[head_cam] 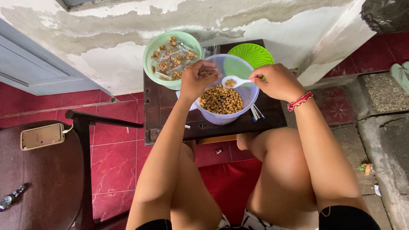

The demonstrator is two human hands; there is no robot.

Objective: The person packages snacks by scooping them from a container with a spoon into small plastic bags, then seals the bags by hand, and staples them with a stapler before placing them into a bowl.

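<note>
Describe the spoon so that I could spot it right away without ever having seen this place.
Find the small dark table against the peeling wall, then the clear plastic bowl of brown nuts at its middle. The white spoon hangs over that bowl, pinched in the right hand and carrying a few nuts; it is the only utensil there.

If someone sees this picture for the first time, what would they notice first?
Probably the clear plastic bowl of brown nuts at the centre, on a small dark table. Above it, the right hand holds a white spoon with a few nuts, and the left hand pinches a small clear packet. Behind, on the left, a pale green bowl holds filled packets.
</note>
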